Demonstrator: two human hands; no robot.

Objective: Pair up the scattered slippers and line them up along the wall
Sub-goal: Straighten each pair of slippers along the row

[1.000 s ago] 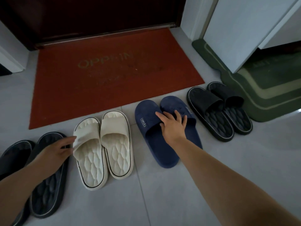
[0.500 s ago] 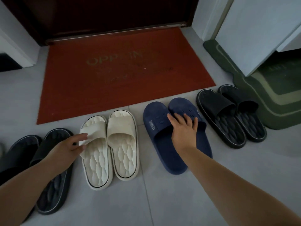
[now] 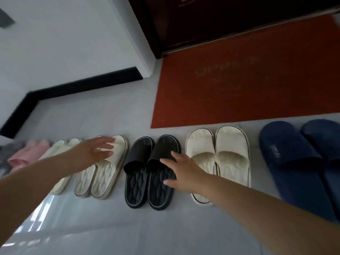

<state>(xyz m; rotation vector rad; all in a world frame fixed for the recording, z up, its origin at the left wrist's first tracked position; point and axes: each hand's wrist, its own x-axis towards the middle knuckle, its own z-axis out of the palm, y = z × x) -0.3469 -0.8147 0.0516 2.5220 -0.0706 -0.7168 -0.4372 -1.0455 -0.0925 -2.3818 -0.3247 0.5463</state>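
Head view: slippers sit paired in a row on the floor [image 3: 110, 227]. Left hand [image 3: 92, 151], fingers released and spread, over cream pair [image 3: 103, 173]. Right hand [image 3: 185, 172], fingers released, rests flat on black pair [image 3: 147, 173]. Second cream pair [image 3: 220, 157] and navy pair [image 3: 303, 162] lie rightward.

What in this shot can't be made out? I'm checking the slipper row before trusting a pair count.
- Navy pair: head view, right slipper cut by the right edge.
- Pink pair: blurred; something grey beside it cut by the left edge.
- Leftmost cream pair: mostly hidden by the left hand and its forearm.
- Red mat: lettering too faint to read.
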